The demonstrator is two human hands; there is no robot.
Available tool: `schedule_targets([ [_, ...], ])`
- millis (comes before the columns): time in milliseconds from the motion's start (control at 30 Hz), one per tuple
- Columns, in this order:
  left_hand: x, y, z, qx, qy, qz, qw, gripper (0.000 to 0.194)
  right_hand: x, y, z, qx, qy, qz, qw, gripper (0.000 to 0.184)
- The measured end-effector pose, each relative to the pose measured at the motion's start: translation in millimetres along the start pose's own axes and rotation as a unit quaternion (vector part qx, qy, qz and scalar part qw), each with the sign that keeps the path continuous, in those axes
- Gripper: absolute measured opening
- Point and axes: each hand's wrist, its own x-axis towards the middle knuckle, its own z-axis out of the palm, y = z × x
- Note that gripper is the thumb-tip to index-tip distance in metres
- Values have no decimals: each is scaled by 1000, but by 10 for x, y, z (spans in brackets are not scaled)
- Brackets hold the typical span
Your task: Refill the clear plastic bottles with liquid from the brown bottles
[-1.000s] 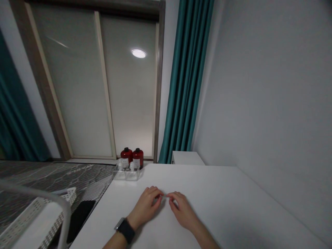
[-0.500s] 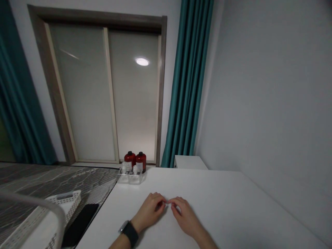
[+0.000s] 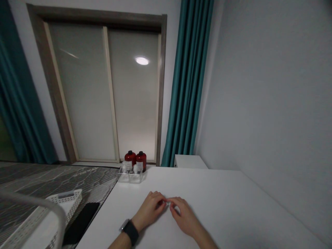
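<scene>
Both of my hands rest on the white table (image 3: 228, 207) near its front edge. My left hand (image 3: 150, 209), with a dark watch (image 3: 129, 231) on the wrist, has its fingers curled into a pinch. My right hand (image 3: 183, 214) is curled the same way. The fingertips of the two hands meet in the middle, and whatever is pinched between them is too small to make out.
A clear tray (image 3: 129, 175) with two red bottles (image 3: 135, 159) and small white bottles stands at the table's far left corner. A white basket (image 3: 64, 200) and a black flat object (image 3: 80, 223) lie left of the table. A grey wall runs along the right.
The view has tilted up a little since a second ago. My fingertips have come closer together and now touch.
</scene>
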Motion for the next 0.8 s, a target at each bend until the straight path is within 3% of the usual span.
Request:
schedule_targets([
  [800, -1, 59, -45, 12, -14, 6, 1000, 18, 0, -48, -24, -24, -12, -13, 1000, 34],
])
